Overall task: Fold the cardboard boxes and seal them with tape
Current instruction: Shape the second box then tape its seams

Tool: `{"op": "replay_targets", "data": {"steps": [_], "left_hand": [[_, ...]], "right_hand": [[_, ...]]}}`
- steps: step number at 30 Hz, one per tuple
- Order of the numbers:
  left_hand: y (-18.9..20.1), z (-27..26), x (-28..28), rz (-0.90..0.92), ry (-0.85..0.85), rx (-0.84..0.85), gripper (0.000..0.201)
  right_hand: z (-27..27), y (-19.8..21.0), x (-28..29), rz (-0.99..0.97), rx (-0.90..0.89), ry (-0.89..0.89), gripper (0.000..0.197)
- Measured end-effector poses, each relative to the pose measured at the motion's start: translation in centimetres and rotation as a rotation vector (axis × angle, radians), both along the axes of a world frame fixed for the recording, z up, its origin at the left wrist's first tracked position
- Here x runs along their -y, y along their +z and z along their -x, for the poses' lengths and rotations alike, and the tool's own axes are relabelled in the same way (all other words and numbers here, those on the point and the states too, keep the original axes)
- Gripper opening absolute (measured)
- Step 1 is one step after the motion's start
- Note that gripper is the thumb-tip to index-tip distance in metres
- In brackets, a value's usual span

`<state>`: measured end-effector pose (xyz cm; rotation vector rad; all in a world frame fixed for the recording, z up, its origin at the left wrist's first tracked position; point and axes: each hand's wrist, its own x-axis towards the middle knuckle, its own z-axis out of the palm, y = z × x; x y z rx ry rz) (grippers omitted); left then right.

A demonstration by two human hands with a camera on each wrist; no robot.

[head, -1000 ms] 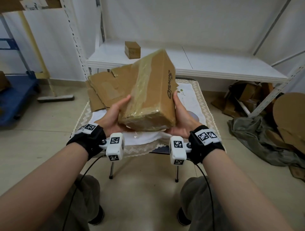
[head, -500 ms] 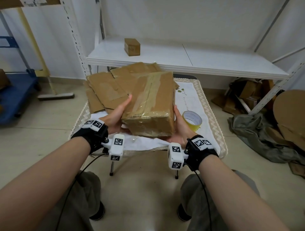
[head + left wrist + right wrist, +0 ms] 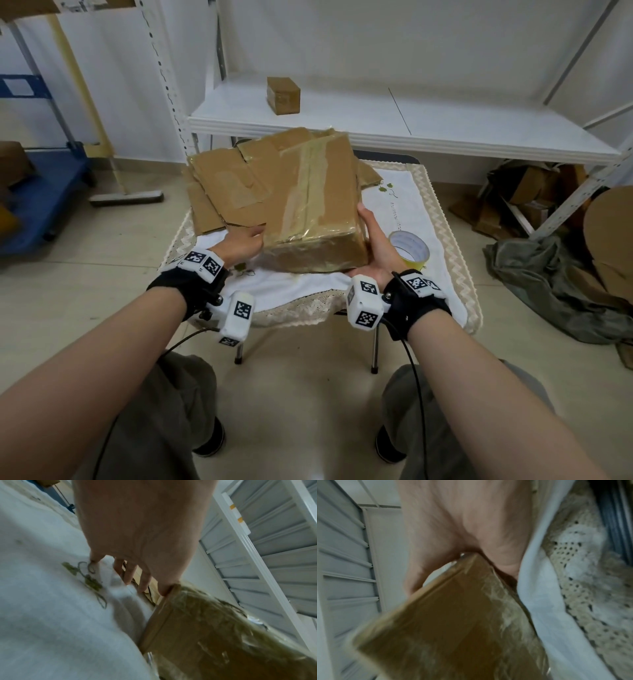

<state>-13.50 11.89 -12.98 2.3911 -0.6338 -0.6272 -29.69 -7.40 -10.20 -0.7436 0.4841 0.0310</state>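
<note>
A brown cardboard box (image 3: 318,205), closed and wrapped with yellowish clear tape, is low over the small cloth-covered table (image 3: 411,192), its taped top facing up. My right hand (image 3: 376,246) grips its near right corner, thumb on the top edge and fingers underneath; the right wrist view shows the box (image 3: 453,622) wedged into that hand (image 3: 462,527). My left hand (image 3: 241,245) is at the near left corner with fairly straight fingers. In the left wrist view one fingertip (image 3: 164,591) touches the box edge (image 3: 214,635). A roll of tape (image 3: 409,248) lies on the cloth just right of my right hand.
Flattened cardboard sheets (image 3: 233,185) lie stacked on the table's back left, under the box's far end. A small sealed box (image 3: 283,95) stands on the white shelf (image 3: 445,120) behind. Scrap cardboard (image 3: 534,198) and grey cloth (image 3: 548,281) lie on the floor at right, a blue cart (image 3: 41,198) at left.
The box has come down from a raised, tilted pose to lie nearly flat over the table. My left hand has slipped from gripping its side to touching the near left corner. The tape roll now shows.
</note>
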Motion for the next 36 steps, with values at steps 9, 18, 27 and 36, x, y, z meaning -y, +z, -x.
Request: {"op": "replay_targets", "data": {"steps": [9,18,27,36], "left_hand": [[-4.8,0.9,-1.9,-0.412,-0.264,0.251,0.13],[-5.8,-0.3,-2.3,-0.433,-0.344,0.349,0.146],[-4.2,-0.8,-2.8,-0.474,-0.428,0.255,0.141],[5.9,2.6,-0.7,0.464,0.041,-0.205,0.069]], "right_hand": [[2.5,-1.9,1.2,-0.035,-0.07,-0.128,0.075],[2.5,-3.1,1.6,0.015,-0.088,-0.075,0.088],[3.3,-3.5,1.9,-0.093,0.004,-0.069,0.077],[1.9,-0.3,1.0,-0.009,0.032,0.076,0.072]]}}
